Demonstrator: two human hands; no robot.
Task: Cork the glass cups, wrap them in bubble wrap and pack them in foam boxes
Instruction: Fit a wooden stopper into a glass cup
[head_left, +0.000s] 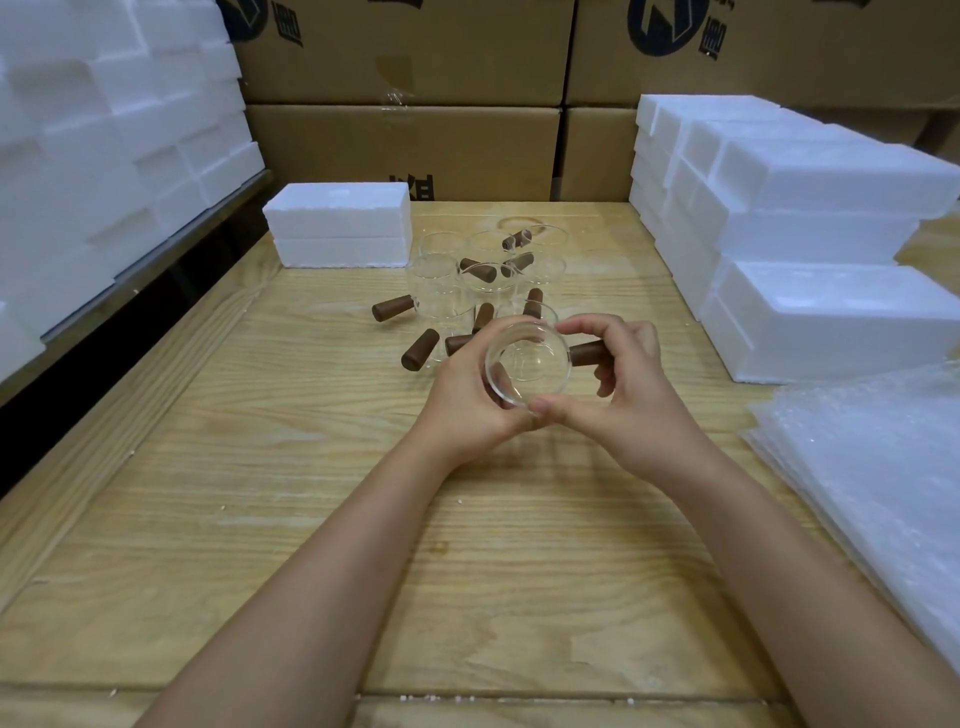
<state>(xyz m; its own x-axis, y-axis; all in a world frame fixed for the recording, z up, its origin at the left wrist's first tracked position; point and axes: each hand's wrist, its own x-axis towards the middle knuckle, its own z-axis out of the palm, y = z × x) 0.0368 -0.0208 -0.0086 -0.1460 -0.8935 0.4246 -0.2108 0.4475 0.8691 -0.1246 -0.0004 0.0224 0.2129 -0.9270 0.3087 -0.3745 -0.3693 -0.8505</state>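
One glass cup (540, 364) held above desk (311, 519) centre: left hand (467, 400) curled round wall, right hand (628, 395) pinching rim beside wooden handle (587, 353). Likely fragile, slippery; grip handle.

My bare forearms reach forward and converge. My left hand (467, 400) curls round the glass cup (530, 364); my right hand (636, 400) pinches its rim, thumb nearest me.
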